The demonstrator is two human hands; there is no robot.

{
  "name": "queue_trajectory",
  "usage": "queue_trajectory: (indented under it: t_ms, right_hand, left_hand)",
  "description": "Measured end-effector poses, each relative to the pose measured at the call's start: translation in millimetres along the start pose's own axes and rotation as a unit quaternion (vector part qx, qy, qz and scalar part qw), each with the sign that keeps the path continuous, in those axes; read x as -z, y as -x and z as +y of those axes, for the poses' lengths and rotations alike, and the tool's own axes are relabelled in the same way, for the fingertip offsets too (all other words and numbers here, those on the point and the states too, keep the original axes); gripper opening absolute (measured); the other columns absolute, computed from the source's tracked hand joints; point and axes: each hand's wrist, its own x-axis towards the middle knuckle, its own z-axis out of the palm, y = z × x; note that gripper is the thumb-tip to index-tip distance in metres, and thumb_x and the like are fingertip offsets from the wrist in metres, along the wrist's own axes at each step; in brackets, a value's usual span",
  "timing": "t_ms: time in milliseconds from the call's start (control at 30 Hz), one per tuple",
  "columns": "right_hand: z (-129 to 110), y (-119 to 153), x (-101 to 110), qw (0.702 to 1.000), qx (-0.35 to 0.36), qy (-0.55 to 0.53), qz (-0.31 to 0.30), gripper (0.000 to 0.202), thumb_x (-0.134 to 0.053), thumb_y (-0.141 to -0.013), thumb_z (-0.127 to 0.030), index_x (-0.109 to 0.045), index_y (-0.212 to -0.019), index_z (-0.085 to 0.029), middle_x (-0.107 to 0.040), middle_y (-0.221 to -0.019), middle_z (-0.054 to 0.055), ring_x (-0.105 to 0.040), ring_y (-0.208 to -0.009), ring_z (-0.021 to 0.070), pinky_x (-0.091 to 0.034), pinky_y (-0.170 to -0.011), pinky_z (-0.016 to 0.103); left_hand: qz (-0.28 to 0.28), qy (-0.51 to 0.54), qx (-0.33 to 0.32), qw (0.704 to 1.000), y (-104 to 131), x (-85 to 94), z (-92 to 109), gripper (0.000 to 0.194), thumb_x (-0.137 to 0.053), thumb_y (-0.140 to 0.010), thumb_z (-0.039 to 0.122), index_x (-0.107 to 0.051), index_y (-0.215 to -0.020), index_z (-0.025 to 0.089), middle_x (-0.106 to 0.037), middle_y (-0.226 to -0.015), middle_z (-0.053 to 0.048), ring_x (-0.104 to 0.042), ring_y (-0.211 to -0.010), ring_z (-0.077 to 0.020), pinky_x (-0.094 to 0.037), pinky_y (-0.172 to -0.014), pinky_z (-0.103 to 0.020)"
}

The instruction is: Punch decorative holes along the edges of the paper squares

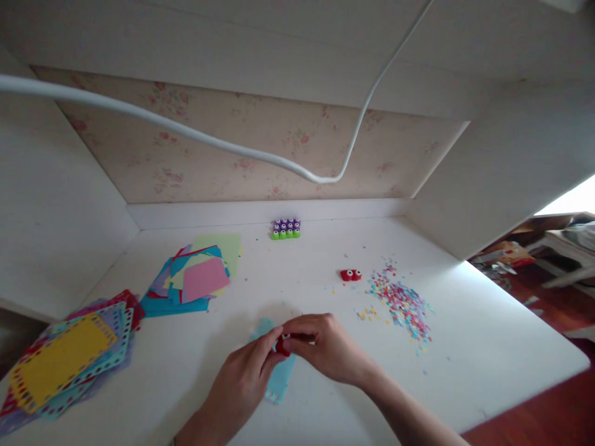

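Note:
A small red paper punch (281,345) is pinched between my two hands at the front middle of the table. My left hand (242,378) closes on it from the left, fingertips pressed to its side. From the right, my right hand (328,347) grips the same punch with thumb and bent fingers. Beneath them is a light blue paper strip (281,378), its near end showing small punched marks. My fingers hide most of the punch and the middle of the strip, so I cannot tell exactly how the paper sits in it.
Two red punches (351,275) stand near a heap of coloured paper bits (402,303) on the right. Purple and green punches (286,229) line the back. Left are plain coloured sheets (204,280) and hole-edged sheets (65,356). A white cable (223,145) hangs across the view.

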Motion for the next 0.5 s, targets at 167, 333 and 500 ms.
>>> queue_trajectory:
  t_ms: [167, 333, 500]
  right_hand:
    - [16.6, 8.5, 9.6, 0.994, -0.057, -0.061, 0.066, 0.021, -0.063, -0.088, -0.036, -0.076, -0.095, -0.021, -0.075, -0.086, 0.003, -0.068, -0.077, 0.0165, -0.053, -0.069, 0.027]
    - [66.4, 15.7, 76.1, 0.923, -0.107, 0.003, 0.37, 0.04, -0.068, -0.079, -0.051, -0.074, -0.101, -0.018, -0.077, -0.09, 0.008, -0.071, -0.084, 0.022, -0.055, -0.074, 0.032]
    - [115.5, 23.6, 137.0, 0.862, -0.15, 0.125, 0.467, 0.05, -0.065, -0.075, -0.059, -0.074, -0.099, -0.016, -0.076, -0.08, 0.01, -0.069, -0.071, 0.0237, -0.051, -0.06, 0.031]
  left_hand:
    - [-0.012, -0.059, 0.0, 0.998, 0.1, 1.5, 3.3, 0.035, -0.045, -0.102, 0.037, -0.047, -0.132, 0.019, -0.075, -0.107, -0.007, -0.075, -0.084, -0.0179, -0.061, -0.076, -0.027]
    - [-0.007, -0.126, 0.012, 0.992, -1.4, 10.5, 2.0, 0.027, -0.046, -0.101, 0.035, -0.054, -0.122, 0.02, -0.072, -0.11, -0.007, -0.073, -0.093, -0.0214, -0.06, -0.08, -0.035]
    - [-0.026, -0.171, 0.037, 0.984, -2.4, 12.3, -4.0, 0.019, -0.043, -0.101, 0.025, -0.061, -0.106, 0.021, -0.073, -0.101, -0.005, -0.072, -0.086, -0.0233, -0.059, -0.075, -0.04]
